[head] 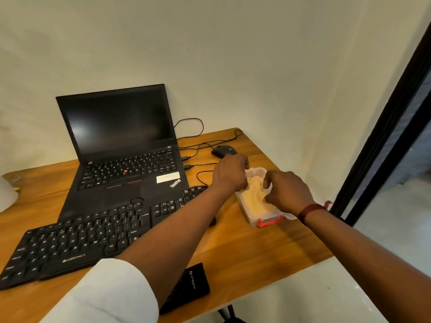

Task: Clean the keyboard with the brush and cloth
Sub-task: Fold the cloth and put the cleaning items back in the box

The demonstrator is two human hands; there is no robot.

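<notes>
White sleeve (109, 292) | left hand (231, 174), right hand (289, 192) pinch cloth (253, 199) (in box (251, 217))

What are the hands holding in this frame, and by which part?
The left hand appears to pinch the beige cloth at its far edge, the right hand at its right edge. The cloth lies in the clear container.
</notes>
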